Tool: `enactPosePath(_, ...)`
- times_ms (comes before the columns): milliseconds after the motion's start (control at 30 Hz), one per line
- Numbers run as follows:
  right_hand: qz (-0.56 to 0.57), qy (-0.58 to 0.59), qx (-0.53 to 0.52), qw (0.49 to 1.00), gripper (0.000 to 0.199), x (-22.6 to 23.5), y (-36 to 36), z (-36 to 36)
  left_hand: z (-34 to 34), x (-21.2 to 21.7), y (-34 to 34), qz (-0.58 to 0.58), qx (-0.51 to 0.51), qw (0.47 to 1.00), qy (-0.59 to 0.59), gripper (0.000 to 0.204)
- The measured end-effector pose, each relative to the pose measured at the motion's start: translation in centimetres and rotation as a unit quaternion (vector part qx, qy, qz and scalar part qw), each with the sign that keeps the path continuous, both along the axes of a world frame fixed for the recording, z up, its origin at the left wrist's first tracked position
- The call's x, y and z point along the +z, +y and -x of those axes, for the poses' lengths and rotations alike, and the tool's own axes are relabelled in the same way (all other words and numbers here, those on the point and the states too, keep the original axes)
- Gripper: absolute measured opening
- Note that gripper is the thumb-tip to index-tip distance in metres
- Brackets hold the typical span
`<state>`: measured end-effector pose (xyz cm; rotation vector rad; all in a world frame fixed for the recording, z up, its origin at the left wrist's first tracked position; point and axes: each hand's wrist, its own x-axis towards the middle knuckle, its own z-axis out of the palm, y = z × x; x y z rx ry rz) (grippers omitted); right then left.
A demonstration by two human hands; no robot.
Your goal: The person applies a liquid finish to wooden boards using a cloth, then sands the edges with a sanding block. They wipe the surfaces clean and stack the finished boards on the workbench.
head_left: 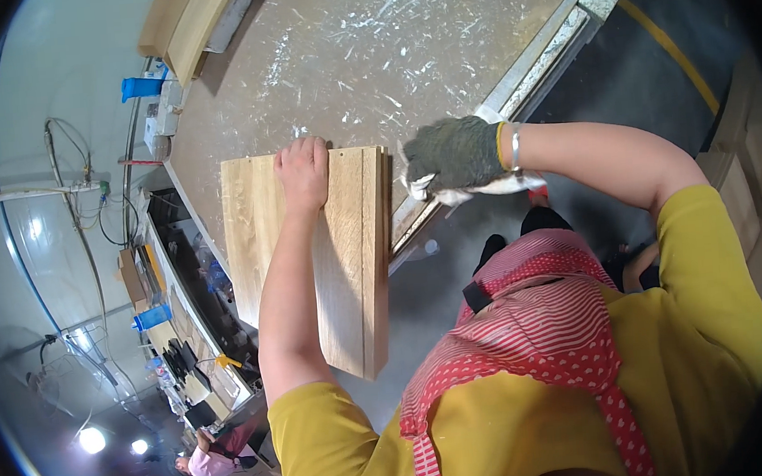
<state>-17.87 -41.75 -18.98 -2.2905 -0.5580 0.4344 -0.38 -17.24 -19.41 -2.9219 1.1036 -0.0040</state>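
Observation:
A pale wooden panel [347,258] with a stepped right edge lies partly on the worn worktable [332,72] and juts out over its near side toward me. My bare left hand [304,174] rests on the panel's far end, its fingers bent over the far edge. Just right of the panel, above the table's edge, is my right hand [455,156] in a dark green-grey glove. It is closed on a crumpled white cloth [500,186], part of which trails below the wrist. The glove hides most of the cloth.
Wooden boards [190,29] stand at the table's far left corner, close to a blue object [142,87]. A side bench [188,343] with tools and boxes runs along the left. Farther back, a person in pink [215,461] is at work. More wooden panels [735,183] stand at right.

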Motion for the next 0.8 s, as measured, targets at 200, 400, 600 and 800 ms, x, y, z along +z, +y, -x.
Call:
enactPosePath(200, -0.351, 0.115, -0.132, 0.920, 0.036, -0.7, -7.4, -1.1, 1.3, 1.9, 4.6, 0.168, -0.002, 0.986, -0.021, 0.043)
enactPosePath(400, 0.099, -0.393, -0.102, 0.908, 0.034, -2.7, -4.1, -1.0, 6.0, 2.6, 15.6, 0.146, 0.027, 0.988, -0.037, 0.046)
enactPosePath(600, 0.122, -0.278, -0.140, 0.942, 0.024, 3.8, 7.5, -0.7, 8.3, 0.0, 18.2, 0.145, 0.075, 0.986, -0.035, 0.050)
enactPosePath(800, 0.214, -0.297, -0.239, 0.900, 0.018, 3.7, 10.5, -1.5, 8.5, 0.6, 18.1, 0.114, 0.083, 0.989, -0.048, 0.047)
